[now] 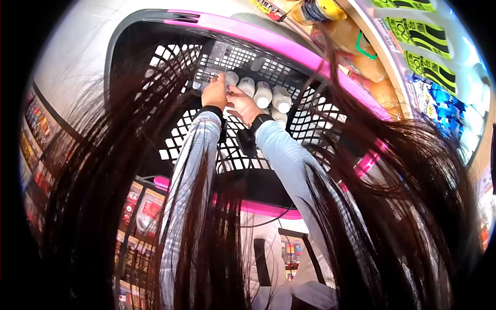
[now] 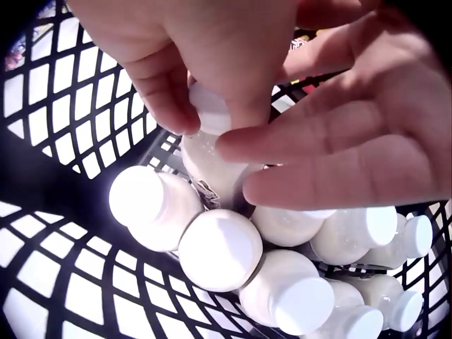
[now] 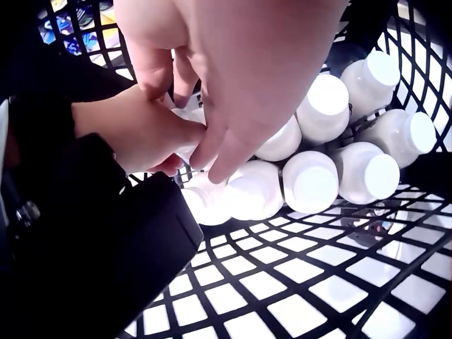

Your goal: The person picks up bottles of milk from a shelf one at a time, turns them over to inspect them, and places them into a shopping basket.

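Observation:
My left hand (image 1: pixel 214 94) reaches down into a black mesh shopping basket (image 1: pixel 305 54) with a pink rim. Its thumb and fingers pinch the white cap of a milky-white bottle (image 2: pixel 212 164), which stands upright among others. From the right my right hand (image 1: pixel 245 106) comes in close, fingers fairly straight and fingertips at that bottle's side in the left wrist view. Several more white-capped bottles (image 3: pixel 311 182) stand or lean in rows beside it. In the right wrist view the hands largely hide the pinched bottle.
Shelves with yellow-green price cards (image 1: pixel 421 33) and packaged goods (image 1: pixel 372 67) run along the right of the basket. More stocked shelves (image 1: pixel 44 144) are at the left. Long dark hair hangs across the head view.

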Demonstrator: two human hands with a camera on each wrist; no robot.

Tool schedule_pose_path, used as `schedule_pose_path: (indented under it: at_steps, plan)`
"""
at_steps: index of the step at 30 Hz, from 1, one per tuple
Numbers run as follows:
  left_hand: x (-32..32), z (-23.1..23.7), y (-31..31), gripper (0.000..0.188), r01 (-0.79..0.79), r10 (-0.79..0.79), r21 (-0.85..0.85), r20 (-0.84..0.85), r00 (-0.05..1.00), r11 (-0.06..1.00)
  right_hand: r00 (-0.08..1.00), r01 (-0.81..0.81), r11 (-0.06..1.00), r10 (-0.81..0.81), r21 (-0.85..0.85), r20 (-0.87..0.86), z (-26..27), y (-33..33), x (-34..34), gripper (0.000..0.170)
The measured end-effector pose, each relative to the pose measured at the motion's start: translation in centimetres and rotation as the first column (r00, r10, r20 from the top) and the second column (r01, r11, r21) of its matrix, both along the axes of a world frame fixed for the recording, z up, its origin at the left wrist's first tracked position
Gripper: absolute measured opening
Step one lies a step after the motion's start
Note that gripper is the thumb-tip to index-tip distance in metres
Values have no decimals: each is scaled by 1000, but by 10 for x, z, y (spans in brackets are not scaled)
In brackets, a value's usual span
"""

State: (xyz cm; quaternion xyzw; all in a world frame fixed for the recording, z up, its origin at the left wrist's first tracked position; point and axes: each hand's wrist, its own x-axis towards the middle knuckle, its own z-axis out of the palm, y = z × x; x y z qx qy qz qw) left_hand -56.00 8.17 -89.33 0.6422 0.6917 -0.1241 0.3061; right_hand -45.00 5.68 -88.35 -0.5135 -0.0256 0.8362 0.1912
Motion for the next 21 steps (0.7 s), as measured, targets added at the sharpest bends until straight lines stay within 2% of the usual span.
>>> schedule_pose_path:
  at_steps: [3, 7, 9, 10, 11, 12, 14, 16, 18, 20, 21]
  plan:
    - [5, -11, -1, 45, -45, 45, -129, -5, 999, 991, 999, -41, 999, 41, 0, 9, -17, -5, -1, 54]
    - [6, -29, -12, 50, -70, 64, -125, -50, 997, 990, 999, -18, 1000, 18, -9, 34, -11, -17, 11, 56]
    - [5, -27, -13, 49, -60, 55, -101, -49, 997, 993, 997, -61, 998, 61, -13, 39, 11, -20, 24, 55]
    - [8, -18, -14, 48, -29, 26, -58, -58, 998, 998, 996, -65, 998, 66, -28, 55, 26, -19, 29, 54]
    - [8, -7, -13, 48, -106, 110, -134, 23, 994, 985, 999, 0, 999, 1, -34, 47, 22, -32, 33, 52]
    - [8, -4, -24, 46, -127, 127, -6, 98, 987, 992, 998, 40, 997, -38, -59, 45, 26, -40, 40, 51]
    - [12, 17, -41, 45, -137, 126, 69, 151, 981, 988, 987, 156, 988, -156, -13, -37, 45, -57, 61, 54]
    - [20, 57, -57, 44, -160, 143, 55, 232, 962, 986, 980, 193, 980, -190, -58, 50, 77, -63, 74, 52]
    - [25, 93, -73, 44, -181, 203, -97, 353, 913, 979, 972, 228, 972, -224, -55, 74, 121, -66, 89, 53]
    - [23, 121, -103, 42, -30, 4, 68, 348, 938, 997, 952, 305, 952, -304, 6, -33, 132, -92, 106, 53]
    - [25, 140, -115, 41, -29, 0, 66, 398, 917, 997, 945, 326, 945, -326, -24, -30, 153, -96, 116, 57]
